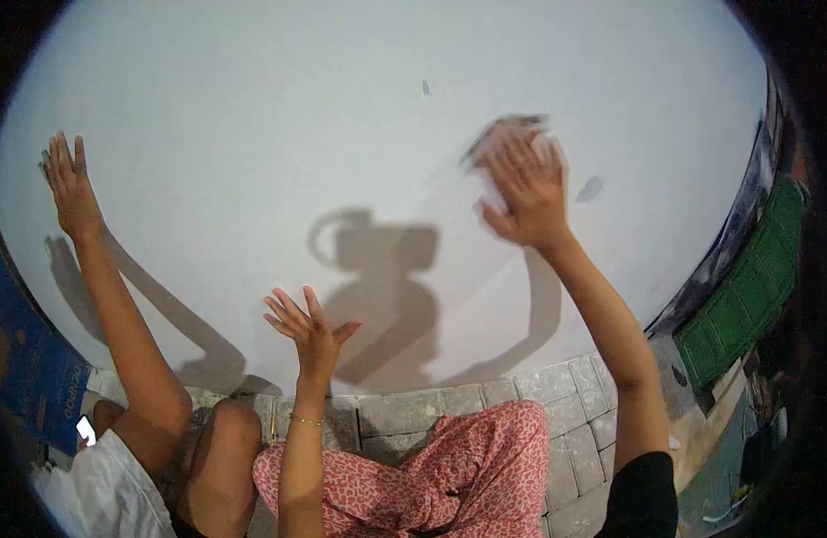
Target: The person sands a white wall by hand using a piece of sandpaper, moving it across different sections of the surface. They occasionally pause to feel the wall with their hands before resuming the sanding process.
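Note:
My right hand (530,193) is raised against the white wall (234,108), smeared by motion. Under its outstretched fingers is a thin, flat pinkish-brown piece with a dark edge (507,128), pressed to the wall; the blur hides its kind. Low in the middle, my left hand (313,334) is held up in front of the wall with fingers spread and nothing in it. A thin bracelet (307,419) circles that wrist. Grey marks (590,188) show on the wall right of my right hand.
At left, a person in a white garment (117,489) holds a spread hand (70,188) by the wall. Pink patterned trousers (485,466) cover my folded legs above grey paving (570,448). A blue printed sheet (32,359) lies left, a green ridged panel (745,287) right.

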A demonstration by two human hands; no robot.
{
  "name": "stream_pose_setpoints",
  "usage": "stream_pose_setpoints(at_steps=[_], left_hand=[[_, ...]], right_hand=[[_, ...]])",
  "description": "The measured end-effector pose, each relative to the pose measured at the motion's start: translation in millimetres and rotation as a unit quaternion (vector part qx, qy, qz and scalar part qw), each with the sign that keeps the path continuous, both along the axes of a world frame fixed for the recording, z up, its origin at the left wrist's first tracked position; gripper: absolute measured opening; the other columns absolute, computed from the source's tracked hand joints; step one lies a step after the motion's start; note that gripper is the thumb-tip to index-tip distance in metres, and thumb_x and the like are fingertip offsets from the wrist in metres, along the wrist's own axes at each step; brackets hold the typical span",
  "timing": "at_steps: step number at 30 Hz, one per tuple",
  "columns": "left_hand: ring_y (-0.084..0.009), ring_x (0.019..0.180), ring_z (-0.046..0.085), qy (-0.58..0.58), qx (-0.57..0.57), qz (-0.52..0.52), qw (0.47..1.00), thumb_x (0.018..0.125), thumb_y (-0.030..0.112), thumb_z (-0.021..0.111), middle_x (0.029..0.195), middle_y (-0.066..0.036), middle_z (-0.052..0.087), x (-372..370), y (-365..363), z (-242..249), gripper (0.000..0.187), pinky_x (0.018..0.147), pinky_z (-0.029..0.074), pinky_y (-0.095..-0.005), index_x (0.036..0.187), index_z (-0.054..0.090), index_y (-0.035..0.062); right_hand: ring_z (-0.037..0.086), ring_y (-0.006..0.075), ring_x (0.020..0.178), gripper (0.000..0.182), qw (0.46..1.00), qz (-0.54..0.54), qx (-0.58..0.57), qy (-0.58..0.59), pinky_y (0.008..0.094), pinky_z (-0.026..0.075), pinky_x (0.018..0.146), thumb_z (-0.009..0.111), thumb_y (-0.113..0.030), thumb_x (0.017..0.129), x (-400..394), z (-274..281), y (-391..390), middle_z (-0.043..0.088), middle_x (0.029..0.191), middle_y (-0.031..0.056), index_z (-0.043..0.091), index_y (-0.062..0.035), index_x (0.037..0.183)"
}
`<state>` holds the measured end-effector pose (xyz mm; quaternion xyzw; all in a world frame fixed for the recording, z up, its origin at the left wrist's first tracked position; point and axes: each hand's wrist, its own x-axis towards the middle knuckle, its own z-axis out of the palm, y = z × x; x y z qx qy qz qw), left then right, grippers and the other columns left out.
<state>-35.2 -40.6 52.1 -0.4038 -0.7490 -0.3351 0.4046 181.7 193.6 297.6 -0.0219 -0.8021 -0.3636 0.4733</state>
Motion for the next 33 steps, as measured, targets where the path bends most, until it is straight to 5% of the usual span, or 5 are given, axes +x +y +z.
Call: stream_pose_setpoints(at_steps=[7,14,17,25,33], left_hand=[[-0.0535,0.133,-0.017,-0.003,0.008,-0.007,1.0,0.067,0.073,0.059,0.145,-0.035,-0.016,-1,2,-3,0.12,0.098,-0.006,-0.0725,0.148,-0.004,0.0107],[-0.0523,0.133,-0.019,-0.027,0.008,-0.01,1.0,0.057,0.069,0.069,0.145,-0.033,-0.021,6,1,12,0.13,0.099,-0.005,-0.072,0.148,-0.005,0.0139],[-0.051,0.134,-0.019,-0.03,0.017,-0.02,0.999,0.057,0.068,0.071,0.146,-0.032,-0.021,11,2,34,0.129,0.098,-0.006,-0.0725,0.148,-0.004,0.0168],[-0.0551,0.133,-0.016,-0.053,0.022,-0.023,0.998,0.058,0.064,0.073,0.146,-0.033,-0.018,8,4,47,0.125,0.095,-0.008,-0.0747,0.148,-0.002,0.022],[-0.0431,0.137,-0.006,0.058,0.07,0.103,0.991,0.062,0.043,0.072,0.149,-0.025,-0.008,-67,-46,122,0.12,0.106,0.0,-0.0602,0.145,-0.007,0.0071]], right_hand=[[0.028,0.0209,0.138,0.06,0.984,0.059,0.069,-0.155,0.0522,0.01,0.112,0.058,-0.043,0.082,2,-22,-8,0.036,0.147,0.0022,0.044,-0.0232,0.137],[0.02,0.0283,0.141,0.064,0.981,0.043,-0.105,0.156,0.0539,0.006,0.112,0.06,-0.038,0.079,14,-2,3,0.029,0.15,0.0087,0.044,-0.0156,0.138],[0.024,0.0276,0.139,0.065,0.98,0.051,0.14,-0.132,0.0533,0.008,0.111,0.057,-0.046,0.08,10,-14,11,0.034,0.148,0.0078,0.044,-0.018,0.138],[0.016,0.0302,0.141,0.058,0.973,0.047,-0.057,0.218,0.0525,0.0,0.111,0.046,-0.036,0.09,-59,64,-40,0.024,0.152,0.0099,0.034,-0.0169,0.144],[0.026,0.0188,0.138,0.051,0.919,0.194,0.17,-0.299,0.0509,0.016,0.113,0.052,-0.035,0.087,-98,-16,-81,0.032,0.149,0.0008,0.047,-0.0184,0.135]])
